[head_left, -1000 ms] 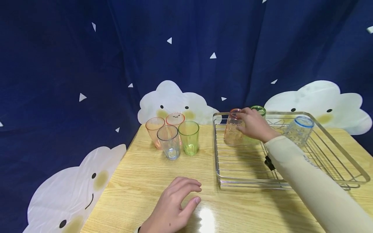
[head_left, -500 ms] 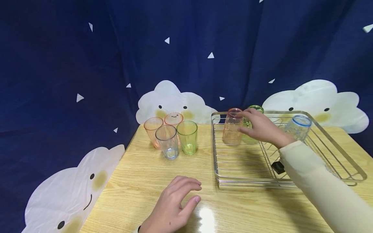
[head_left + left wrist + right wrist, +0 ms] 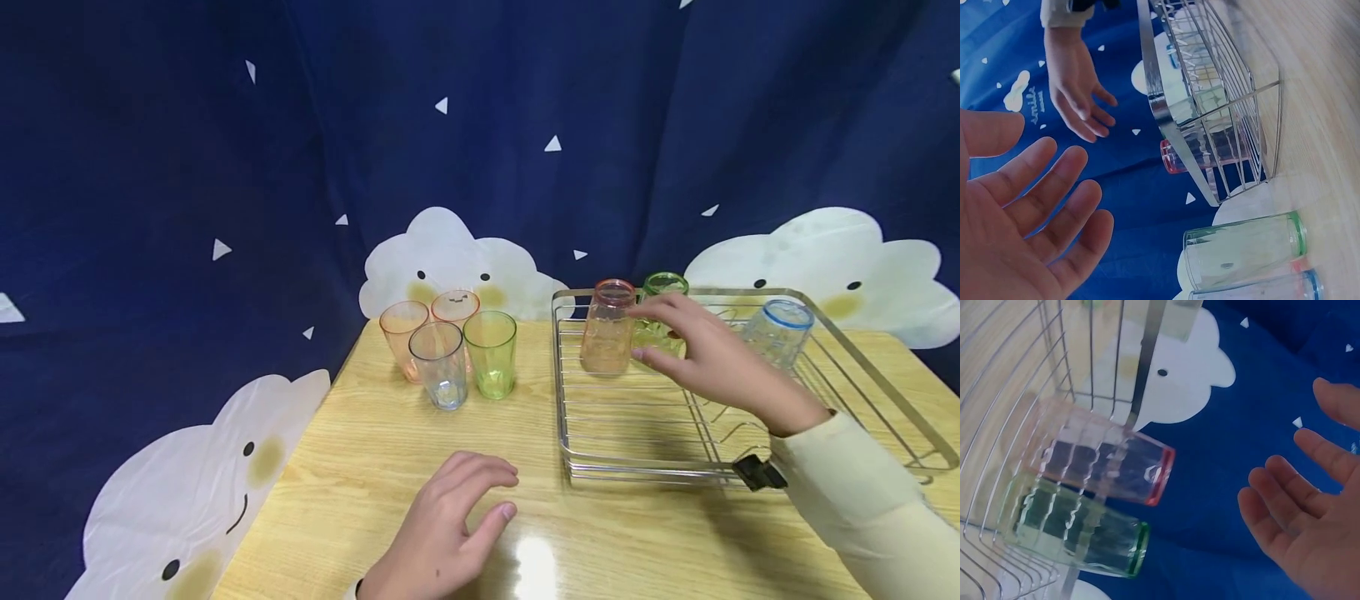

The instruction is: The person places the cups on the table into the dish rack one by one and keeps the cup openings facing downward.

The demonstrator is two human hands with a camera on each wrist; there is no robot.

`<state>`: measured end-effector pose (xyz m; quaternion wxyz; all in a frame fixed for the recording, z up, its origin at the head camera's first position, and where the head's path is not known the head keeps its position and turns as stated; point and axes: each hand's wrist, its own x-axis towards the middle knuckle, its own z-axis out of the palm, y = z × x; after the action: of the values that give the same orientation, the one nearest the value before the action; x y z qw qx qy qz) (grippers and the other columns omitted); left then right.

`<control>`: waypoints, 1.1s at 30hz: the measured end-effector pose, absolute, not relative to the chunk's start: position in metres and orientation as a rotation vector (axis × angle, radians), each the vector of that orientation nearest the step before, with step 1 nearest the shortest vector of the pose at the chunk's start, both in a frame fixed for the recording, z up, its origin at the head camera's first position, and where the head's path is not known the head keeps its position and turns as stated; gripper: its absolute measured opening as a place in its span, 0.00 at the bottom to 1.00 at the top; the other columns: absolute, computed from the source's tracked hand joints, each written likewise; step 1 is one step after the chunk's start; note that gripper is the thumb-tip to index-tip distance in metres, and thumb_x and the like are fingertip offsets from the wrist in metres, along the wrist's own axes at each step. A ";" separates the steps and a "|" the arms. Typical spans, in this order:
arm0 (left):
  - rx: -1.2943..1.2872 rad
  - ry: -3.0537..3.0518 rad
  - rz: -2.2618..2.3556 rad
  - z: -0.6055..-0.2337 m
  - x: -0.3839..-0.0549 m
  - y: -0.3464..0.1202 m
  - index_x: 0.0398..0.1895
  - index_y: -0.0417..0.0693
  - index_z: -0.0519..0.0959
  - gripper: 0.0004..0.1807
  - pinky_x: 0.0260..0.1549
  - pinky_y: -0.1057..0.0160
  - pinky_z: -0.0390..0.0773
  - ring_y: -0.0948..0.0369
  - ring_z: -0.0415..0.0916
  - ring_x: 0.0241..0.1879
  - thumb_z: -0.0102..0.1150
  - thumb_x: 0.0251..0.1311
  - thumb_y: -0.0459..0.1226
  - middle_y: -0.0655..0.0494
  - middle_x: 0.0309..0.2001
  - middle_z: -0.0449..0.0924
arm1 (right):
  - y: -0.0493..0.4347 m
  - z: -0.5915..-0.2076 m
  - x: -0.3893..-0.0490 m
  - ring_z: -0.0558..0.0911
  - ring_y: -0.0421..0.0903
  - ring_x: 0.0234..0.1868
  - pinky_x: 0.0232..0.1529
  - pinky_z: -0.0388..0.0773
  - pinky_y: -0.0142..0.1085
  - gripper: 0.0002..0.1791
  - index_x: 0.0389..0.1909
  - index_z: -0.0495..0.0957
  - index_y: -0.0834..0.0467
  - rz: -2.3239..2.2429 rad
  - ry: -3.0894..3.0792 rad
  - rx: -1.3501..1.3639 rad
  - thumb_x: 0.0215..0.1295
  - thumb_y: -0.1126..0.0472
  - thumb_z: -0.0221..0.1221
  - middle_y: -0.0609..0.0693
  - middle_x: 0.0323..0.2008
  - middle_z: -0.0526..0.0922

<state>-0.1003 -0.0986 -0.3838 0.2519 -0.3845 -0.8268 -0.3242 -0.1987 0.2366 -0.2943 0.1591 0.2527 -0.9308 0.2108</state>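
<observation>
Handling the red-ringed tumbler [image 3: 606,333] seems the current step. Head view: clear, tapered, inverted in metal-wire rack [image 3: 742,292]; right hand [image 3: 693,346] placed beside it, left hand [image 3: 450,529] over worktop [image 3: 375,467]. Left wrist: left fingers [image 3: 1054,181] spread, nothing held. Right wrist: right fingers [image 3: 1279,500] loosely open, nothing held; any regrip would need them curled.

Relaxed grip [image 3: 1316,531], red-rimmed glass [image 3: 1094,450], green-rimmed glass [image 3: 1075,528], wire rack [image 3: 1149,350]

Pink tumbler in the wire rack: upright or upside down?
Upside down: the pink tumbler has its narrower red base up and its wider end down.
</observation>
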 end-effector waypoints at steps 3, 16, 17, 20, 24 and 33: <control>-1.045 -2.252 -0.889 -0.384 -0.101 -0.099 0.45 0.52 0.81 0.10 0.51 0.65 0.80 0.63 0.79 0.51 0.62 0.61 0.36 0.61 0.48 0.84 | 0.235 -0.292 -0.187 0.77 0.48 0.50 0.45 0.77 0.46 0.26 0.63 0.74 0.54 0.581 -2.640 0.723 0.64 0.57 0.65 0.53 0.59 0.75; -1.035 -2.274 -0.908 -0.385 -0.102 -0.101 0.46 0.52 0.81 0.10 0.50 0.64 0.81 0.63 0.79 0.51 0.62 0.61 0.35 0.61 0.48 0.84 | 0.239 -0.305 -0.161 0.76 0.43 0.53 0.46 0.73 0.23 0.30 0.62 0.75 0.52 0.580 -2.490 0.788 0.57 0.61 0.70 0.51 0.59 0.77; -1.034 -2.275 -0.907 -0.385 -0.102 -0.101 0.46 0.52 0.81 0.11 0.50 0.64 0.81 0.63 0.79 0.51 0.62 0.61 0.35 0.61 0.48 0.84 | 0.240 -0.305 -0.160 0.76 0.43 0.53 0.46 0.73 0.22 0.30 0.62 0.75 0.52 0.582 -2.489 0.786 0.56 0.61 0.70 0.51 0.60 0.77; -1.032 -2.280 -0.910 -0.385 -0.102 -0.101 0.46 0.52 0.81 0.10 0.50 0.64 0.81 0.63 0.79 0.51 0.62 0.61 0.35 0.61 0.48 0.84 | 0.240 -0.306 -0.158 0.76 0.44 0.54 0.46 0.73 0.22 0.30 0.62 0.75 0.52 0.585 -2.489 0.789 0.56 0.61 0.70 0.51 0.60 0.77; -1.032 -2.287 -0.912 -0.385 -0.103 -0.100 0.46 0.52 0.81 0.10 0.49 0.64 0.81 0.63 0.78 0.50 0.62 0.61 0.35 0.61 0.48 0.84 | 0.241 -0.308 -0.154 0.76 0.43 0.54 0.48 0.72 0.23 0.30 0.62 0.76 0.52 0.598 -2.487 0.791 0.56 0.61 0.70 0.50 0.60 0.76; -1.036 -2.268 -0.891 -0.385 -0.104 -0.101 0.45 0.52 0.81 0.11 0.50 0.64 0.80 0.63 0.79 0.50 0.63 0.59 0.34 0.60 0.47 0.84 | 0.243 -0.311 -0.149 0.73 0.34 0.56 0.49 0.70 0.18 0.32 0.62 0.76 0.52 0.642 -2.437 0.821 0.53 0.63 0.71 0.49 0.61 0.77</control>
<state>-0.1043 -0.1014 -0.3853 0.2443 -0.3795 -0.8305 -0.3263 -0.1490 0.2435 -0.3114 0.2430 0.3006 -0.8919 0.2348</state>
